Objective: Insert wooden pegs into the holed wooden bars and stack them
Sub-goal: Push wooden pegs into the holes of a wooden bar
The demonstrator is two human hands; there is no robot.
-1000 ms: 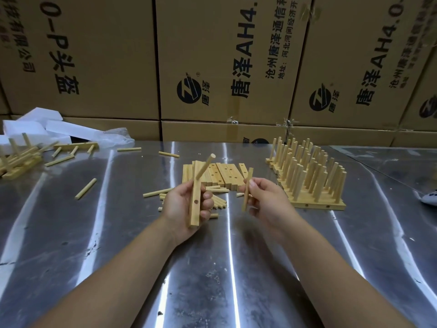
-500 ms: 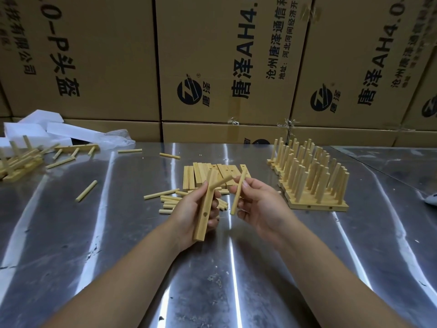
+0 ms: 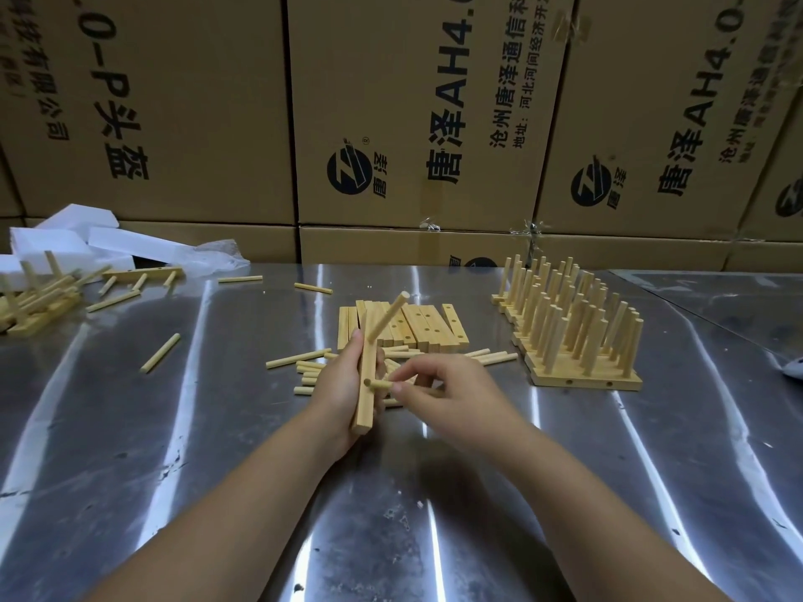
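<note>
Left hand (image 3: pixel 336 388) is wrapped round a pale, square-edged wooden bar (image 3: pixel 365 408), holding it on end above the shiny steel table (image 3: pixel 217 449), thumb on the near edge. One round wooden peg (image 3: pixel 389 317) already sits in the bar's upper hole, jutting up and to the right.

And here's the second: right hand (image 3: pixel 443 393) pinches a short light-wood peg (image 3: pixel 380 384) between thumb and forefinger, its tip right against the bar's lower hole. So we're mid-insertion, second peg of this bar by my reading.

Next it wants a straight push, square to the face, with the left hand bracing so the bar doesn't twist. Then the bar should go over to the finished stack of pegged bars (image 3: pixel 578 341), well off to the right of the held bar.

Behind the bar, flat on the table, a row of holed bars (image 3: pixel 419 330) waits. Loose pegs (image 3: pixel 300 358) are scattered just left of it. Far to its left lies another heap of pegged bars (image 3: pixel 34 304), cut off by the frame edge.

Hard to call whether the tip has entered the hole, since the peg end covers it. The left fingers behind the bar are out of sight. A white object (image 3: pixel 793 371) far right is clipped and I can't identify it.
</note>
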